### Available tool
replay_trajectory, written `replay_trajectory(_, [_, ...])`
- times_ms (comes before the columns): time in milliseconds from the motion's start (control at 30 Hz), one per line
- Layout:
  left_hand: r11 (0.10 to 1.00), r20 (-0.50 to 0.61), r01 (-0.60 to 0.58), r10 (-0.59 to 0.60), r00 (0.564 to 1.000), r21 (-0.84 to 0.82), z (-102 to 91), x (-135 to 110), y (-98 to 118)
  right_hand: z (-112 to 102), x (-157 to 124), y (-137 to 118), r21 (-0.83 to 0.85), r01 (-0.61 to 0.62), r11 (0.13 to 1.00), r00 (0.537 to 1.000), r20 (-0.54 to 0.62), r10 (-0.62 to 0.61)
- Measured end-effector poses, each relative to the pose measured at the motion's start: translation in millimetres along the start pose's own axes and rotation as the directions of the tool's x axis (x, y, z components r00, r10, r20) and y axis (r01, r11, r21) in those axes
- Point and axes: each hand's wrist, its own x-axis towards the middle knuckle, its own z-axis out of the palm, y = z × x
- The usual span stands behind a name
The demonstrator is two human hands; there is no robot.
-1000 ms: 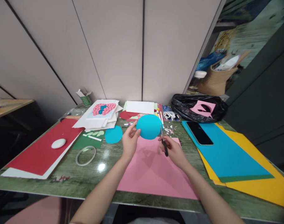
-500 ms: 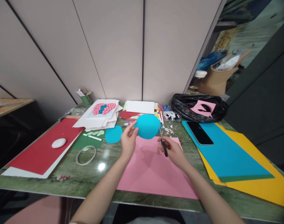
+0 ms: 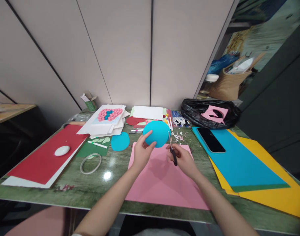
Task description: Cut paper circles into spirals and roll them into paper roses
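Observation:
Between the fingers and thumb of my left hand (image 3: pixel 142 150) is a round piece of blue paper (image 3: pixel 157 132), raised above a pink sheet (image 3: pixel 164 183). My right hand (image 3: pixel 182 157) grips a pair of scissors (image 3: pixel 173 154) by its black handles. The blades point up at the right edge of the blue piece; whether they touch it I cannot tell. A second blue paper circle (image 3: pixel 120 141) lies on the table, left of my left hand.
At left are red paper (image 3: pixel 49 160) with a white oval object (image 3: pixel 62 150), and a roll of tape (image 3: pixel 91 164). A phone (image 3: pixel 211 140) rests on blue sheets (image 3: pixel 248 164) at right. Behind it sits a black plastic bag (image 3: pixel 189 111). Paper scraps (image 3: pixel 179 136) lie beyond the scissors.
My left hand has shifted right and its fingers now reach further over the blue paper. The paper has turned slightly. My right hand and the scissors have barely moved.

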Motion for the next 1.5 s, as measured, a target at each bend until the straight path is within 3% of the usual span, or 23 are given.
replay_trajectory(500, [0.997, 0.130, -0.067, 0.071, 0.989, -0.031, -1.3, -2, -6, -4, 1, 1, -0.018, 0.022, 1.000, 0.999, -0.036, -0.022])
replay_trajectory(1200, [0.990, 0.094, -0.104, 0.113, 0.989, -0.094, -3.3, 1, -9, -3, 1, -1, 0.017, 0.013, 1.000, 1.000, -0.028, -0.013])
replay_trajectory(1500, [0.995, 0.082, -0.072, 0.078, 0.994, -0.064, -4.3, 1, -8, -2, 1, 0, 0.030, 0.013, 0.999, 1.000, -0.027, -0.012])
